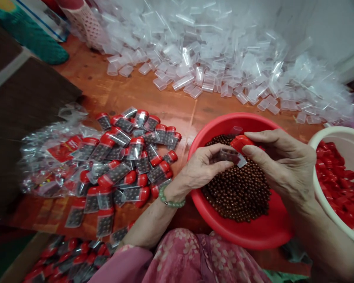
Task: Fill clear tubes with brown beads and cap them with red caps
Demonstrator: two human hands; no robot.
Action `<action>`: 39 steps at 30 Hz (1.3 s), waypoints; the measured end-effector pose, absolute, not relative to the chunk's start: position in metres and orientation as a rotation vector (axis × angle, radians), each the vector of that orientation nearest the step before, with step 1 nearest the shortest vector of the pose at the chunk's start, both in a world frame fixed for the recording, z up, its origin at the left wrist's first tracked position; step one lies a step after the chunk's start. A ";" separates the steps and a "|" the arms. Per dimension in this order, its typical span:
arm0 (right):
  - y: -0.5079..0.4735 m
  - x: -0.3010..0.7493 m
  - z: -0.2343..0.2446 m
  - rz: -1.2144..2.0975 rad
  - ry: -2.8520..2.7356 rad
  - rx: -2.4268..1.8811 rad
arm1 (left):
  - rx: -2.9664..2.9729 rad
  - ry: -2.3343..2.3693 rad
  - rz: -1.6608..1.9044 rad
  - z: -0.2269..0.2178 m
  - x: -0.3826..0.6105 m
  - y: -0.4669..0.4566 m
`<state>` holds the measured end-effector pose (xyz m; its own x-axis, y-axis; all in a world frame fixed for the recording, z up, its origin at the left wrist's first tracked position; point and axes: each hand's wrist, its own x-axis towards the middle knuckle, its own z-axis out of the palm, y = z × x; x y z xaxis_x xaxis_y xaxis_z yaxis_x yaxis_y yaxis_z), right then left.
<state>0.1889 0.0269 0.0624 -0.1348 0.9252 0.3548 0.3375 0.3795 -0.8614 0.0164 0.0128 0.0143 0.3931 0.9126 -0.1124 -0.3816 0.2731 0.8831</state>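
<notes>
Over a red basin (242, 237), my left hand (202, 167) pinches a clear plastic container (228, 155), its open end turned toward my right hand. My right hand (280, 157) grips a red plastic cap (239, 143) between thumb and fingers, close beside the container's mouth. A small clear flap (241, 161) shows between the two. Below my hands, many small round brown balls (238, 192) fill the basin's bottom. Another clear container (236, 129) lies partly seen behind the cap. How much is inside the held container is hidden by my fingers.
Filled, red-capped containers (135, 148) lie heaped on the wooden surface (183, 106) at left, by clear plastic bags (47, 157). Behind spreads a big pile of clear empty containers (200, 59). At right stands a white tub (321, 184) of red caps (336, 181). More filled containers (73, 259) sit lower left.
</notes>
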 end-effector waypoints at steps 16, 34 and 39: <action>0.039 0.189 0.047 0.798 -1.805 -1.133 | 0.897 0.670 0.942 0.014 0.015 0.017; 0.044 0.203 0.049 0.701 -2.104 -1.042 | 1.422 0.958 0.853 0.015 0.012 0.012; 0.045 0.208 0.049 0.742 -2.119 -1.019 | 1.551 1.037 0.819 0.017 0.011 0.011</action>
<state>0.2077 0.0454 0.0488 -0.4760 0.8206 0.3163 0.4438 0.5347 -0.7192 0.0113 0.0109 0.0168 0.3899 0.9208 -0.0113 0.2029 -0.0740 0.9764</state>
